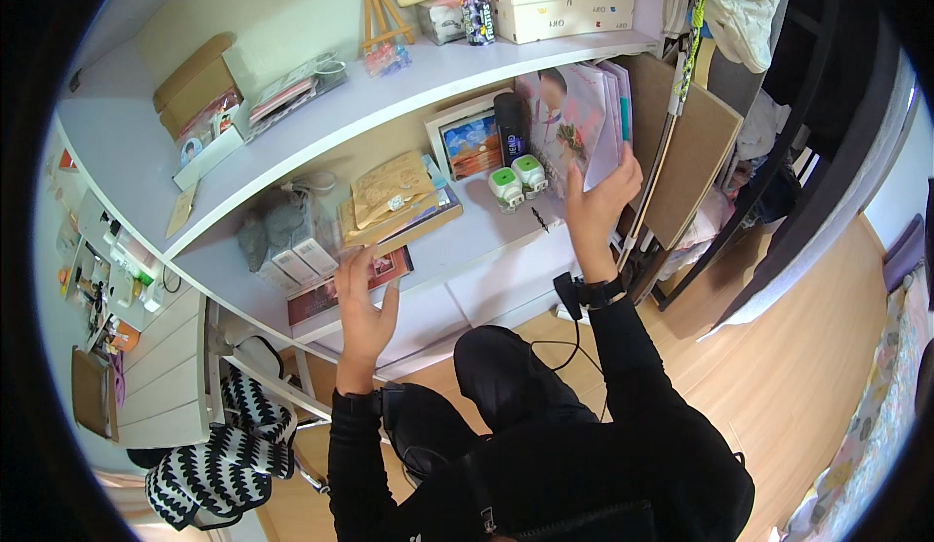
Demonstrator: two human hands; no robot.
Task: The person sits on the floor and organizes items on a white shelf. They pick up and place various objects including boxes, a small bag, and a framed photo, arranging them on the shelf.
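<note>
My left hand (pixel 361 312) is raised, fingers apart and holding nothing, in front of the lower shelf. Its fingertips overlap the near edge of a stack of books and brown paper envelopes (pixel 392 195) in the view; contact is unclear. A dark red book or booklet (pixel 383 270) lies below that stack. At the shelf's right end, my right hand (pixel 604 195) has its thumb and fingers on either side of several upright folders (pixel 602 130). The front one carries a printed picture of a person. Two white-and-green plug-like items (pixel 516 183) stand left of this hand.
A black spray can (pixel 509 126) and framed picture (pixel 471 144) stand behind. White boxes (pixel 295 257) occupy the lower shelf's left. A gift box (pixel 565 9) sits above. A pole (pixel 660 162) and brown board (pixel 682 148) lean at right. A patterned chair cover (pixel 219 469) is at left.
</note>
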